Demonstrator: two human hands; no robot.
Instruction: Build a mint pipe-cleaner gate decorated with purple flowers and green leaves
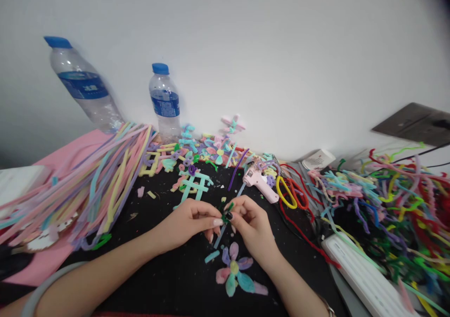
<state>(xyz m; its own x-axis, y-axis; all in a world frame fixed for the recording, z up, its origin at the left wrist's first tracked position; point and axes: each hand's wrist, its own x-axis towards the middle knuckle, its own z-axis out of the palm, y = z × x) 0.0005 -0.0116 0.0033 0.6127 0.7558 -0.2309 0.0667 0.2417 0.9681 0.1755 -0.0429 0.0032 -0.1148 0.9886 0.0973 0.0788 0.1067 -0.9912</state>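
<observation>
My left hand (206, 218) and my right hand (249, 221) meet over the middle of the black mat, fingertips pinched together. Between them is a small dark green pipe cleaner piece (225, 217), mostly covered by the fingers. Below my hands lies a pastel pipe cleaner flower (234, 267) with several petals and a yellow centre. A short light-blue piece (212, 256) rests beside it. Just beyond my hands are a pink glue gun (260, 184) with a glue stick at its back and a light-blue lattice of pipe cleaners (195, 186).
Long pastel pipe cleaners (119, 181) spread over pink paper at left. Two water bottles (165, 102) stand against the wall. Yellow-and-red-handled scissors (286, 193) lie right of the glue gun. Tangled coloured pipe cleaners (369, 204) and a white power strip (362, 275) are at right.
</observation>
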